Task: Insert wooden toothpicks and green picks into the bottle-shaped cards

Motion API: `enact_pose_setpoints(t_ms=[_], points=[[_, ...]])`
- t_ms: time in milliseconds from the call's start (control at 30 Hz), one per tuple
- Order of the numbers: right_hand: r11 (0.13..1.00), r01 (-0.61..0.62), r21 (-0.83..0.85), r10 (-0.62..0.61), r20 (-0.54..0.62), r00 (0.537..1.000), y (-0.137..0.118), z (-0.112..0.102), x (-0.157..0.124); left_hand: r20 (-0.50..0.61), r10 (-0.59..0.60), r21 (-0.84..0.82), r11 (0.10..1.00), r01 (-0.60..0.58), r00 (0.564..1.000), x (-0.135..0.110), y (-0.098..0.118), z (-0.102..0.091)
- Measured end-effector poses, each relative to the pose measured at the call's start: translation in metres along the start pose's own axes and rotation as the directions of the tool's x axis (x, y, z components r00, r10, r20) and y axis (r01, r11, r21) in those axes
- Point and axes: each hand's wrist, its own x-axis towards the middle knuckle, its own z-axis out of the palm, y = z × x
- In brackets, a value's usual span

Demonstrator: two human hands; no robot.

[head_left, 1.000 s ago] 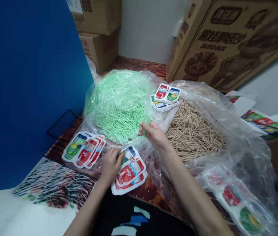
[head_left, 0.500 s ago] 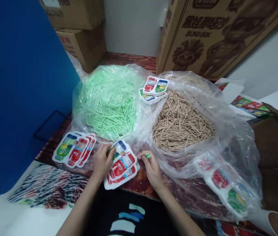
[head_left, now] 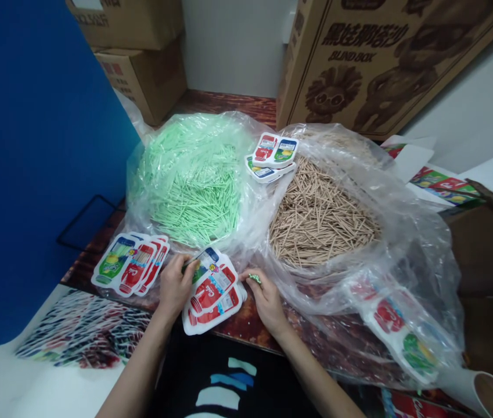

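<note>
My left hand (head_left: 175,285) is closed on the top edge of a stack of bottle-shaped plastic packets (head_left: 213,292) lying at the table's near edge. My right hand (head_left: 263,296) is just right of that stack, its fingers pinched on a small bunch of green sticks (head_left: 254,278). Behind the hands a clear bag holds a heap of green sticks (head_left: 189,180). To its right another clear bag holds a heap of tan wooden sticks (head_left: 320,217).
More bottle-shaped packets (head_left: 130,264) lie fanned out to the left, and a few packets (head_left: 272,155) rest between the two heaps. A blue board (head_left: 32,145) stands at left. Cardboard boxes (head_left: 377,58) line the back. A paper cup (head_left: 490,395) is at the bottom right.
My right hand drew back from the green heap with a pinch of green sticks and came down beside the packet stack. The left hand stayed on the stack.
</note>
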Motion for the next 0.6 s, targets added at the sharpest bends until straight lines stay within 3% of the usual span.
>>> enact_pose_setpoints(t_ms=[233,467,600], points=[[1.000,-0.029,-0.003,0.029,0.008,1.000,0.003,0.001,0.001,0.029,-0.082,-0.026,0.996,0.082,0.996,0.007,-0.001,-0.005],[0.999,-0.048,-0.001,0.048,0.015,0.999,0.002,0.002,0.001,0.230,-0.194,-0.014,0.979,0.202,0.954,0.022,0.003,-0.014],[1.000,-0.003,-0.023,0.004,0.027,1.000,0.002,0.002,0.001,0.272,-0.216,0.015,0.975,0.221,0.938,0.026,0.008,-0.014]])
